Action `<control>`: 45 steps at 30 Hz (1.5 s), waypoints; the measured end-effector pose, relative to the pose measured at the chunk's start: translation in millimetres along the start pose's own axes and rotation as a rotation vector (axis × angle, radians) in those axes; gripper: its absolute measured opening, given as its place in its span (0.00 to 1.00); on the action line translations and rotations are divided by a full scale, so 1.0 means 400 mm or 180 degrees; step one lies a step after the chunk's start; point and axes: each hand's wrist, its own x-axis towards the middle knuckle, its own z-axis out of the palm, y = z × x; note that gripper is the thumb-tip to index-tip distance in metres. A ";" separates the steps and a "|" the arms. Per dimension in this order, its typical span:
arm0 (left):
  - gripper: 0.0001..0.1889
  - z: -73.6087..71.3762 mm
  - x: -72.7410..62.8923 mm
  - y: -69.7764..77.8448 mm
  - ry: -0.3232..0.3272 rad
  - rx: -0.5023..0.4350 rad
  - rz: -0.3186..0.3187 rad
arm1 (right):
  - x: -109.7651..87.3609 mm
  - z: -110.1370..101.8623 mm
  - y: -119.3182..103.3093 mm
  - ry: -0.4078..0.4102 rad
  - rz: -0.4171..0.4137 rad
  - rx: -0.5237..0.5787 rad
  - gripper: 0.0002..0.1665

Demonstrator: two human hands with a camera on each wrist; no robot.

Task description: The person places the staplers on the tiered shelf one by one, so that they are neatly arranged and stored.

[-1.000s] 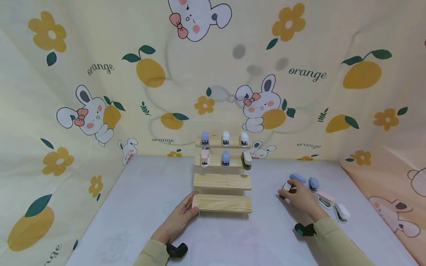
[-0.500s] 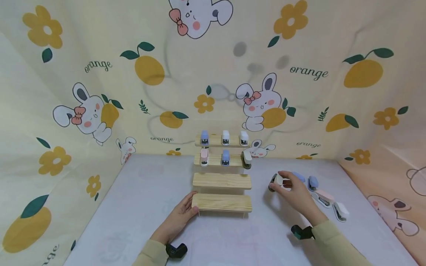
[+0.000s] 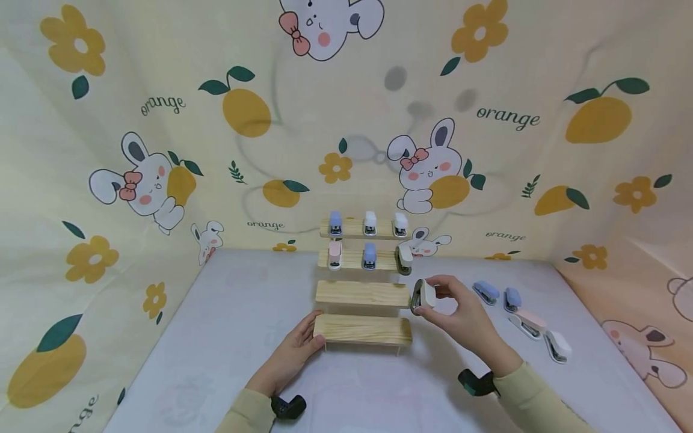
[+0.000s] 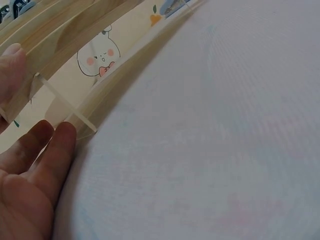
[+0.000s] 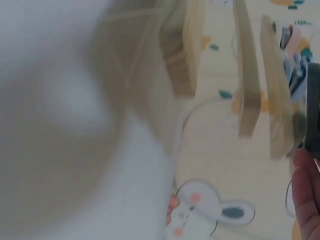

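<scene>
A small white stapler with a dark base is pinched between the thumb and fingers of my right hand. It is held in the air, tilted, by the right end of the second-lowest board of a wooden step rack. My left hand grips the left end of the lowest board, thumb on the board and other fingers by the clear leg. In the right wrist view, only part of the stapler's dark base and some fingertips show at the edge.
Two upper boards carry several staplers, among them a pink one and a white-and-dark one. On the table's right lie two blue staplers, a pink stapler and a white stapler. A printed cloth hangs behind.
My right hand has lifted the white stapler off the table at right and carried it left to the rack. My left hand has stayed on the lowest board.
</scene>
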 end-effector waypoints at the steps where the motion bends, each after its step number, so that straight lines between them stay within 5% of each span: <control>1: 0.40 0.000 0.000 0.000 0.0001 0.0009 0.0009 | 0.002 0.006 -0.009 -0.0016 -0.0041 0.0022 0.36; 13: 0.40 0.000 0.003 -0.003 0.0025 -0.0019 0.0016 | 0.050 0.130 -0.092 -0.0378 -0.0222 0.0676 0.36; 24: 0.39 0.000 -0.001 -0.009 -0.0030 -0.0067 0.0030 | 0.119 0.266 -0.174 -0.0638 0.0088 0.0846 0.35; 45: 0.38 0.004 -0.003 -0.002 -0.0030 0.0010 0.0012 | 0.134 0.330 -0.228 -0.0563 0.0468 0.0808 0.31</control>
